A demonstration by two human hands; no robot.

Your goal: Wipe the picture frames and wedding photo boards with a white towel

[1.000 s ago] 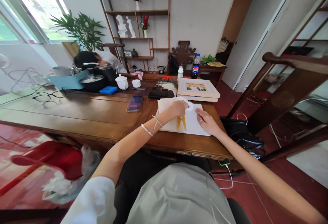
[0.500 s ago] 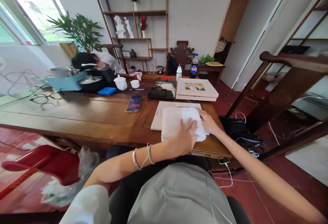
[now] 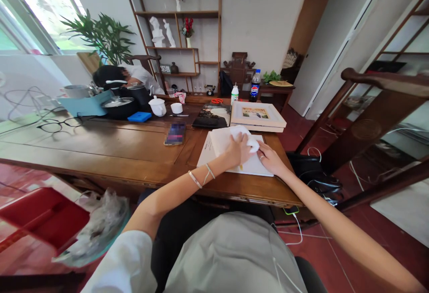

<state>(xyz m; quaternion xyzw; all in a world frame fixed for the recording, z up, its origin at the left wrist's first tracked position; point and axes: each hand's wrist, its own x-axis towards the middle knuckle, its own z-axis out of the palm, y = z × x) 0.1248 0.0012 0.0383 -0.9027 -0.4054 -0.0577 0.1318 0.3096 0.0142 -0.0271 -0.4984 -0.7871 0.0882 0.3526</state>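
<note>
On the near right of the wooden table lies a white book (image 3: 264, 171) with faint print along its left side. Over it is a white cloth (image 3: 219, 137), folded and bunched toward its right end. My left hand (image 3: 238, 152) presses down on that cloth, its fingers curled into the fabric. Beside it, my right hand (image 3: 271, 159) rests on the book's right edge with fingers stretched out, the tips close to the cloth. The cloth covers much of the book's upper part.
Behind the book are a framed picture box (image 3: 258, 114) and a dark album (image 3: 212, 115). A phone (image 3: 175, 133) lies to the left, with a white teapot (image 3: 157, 106) farther back. A cola bottle (image 3: 255, 86) stands behind. A wooden chair (image 3: 365, 123) is at right.
My left hand has moved the cloth away from me and slightly left, bunching it and uncovering the book's near part. My right hand now lies flatter on the book's edge.
</note>
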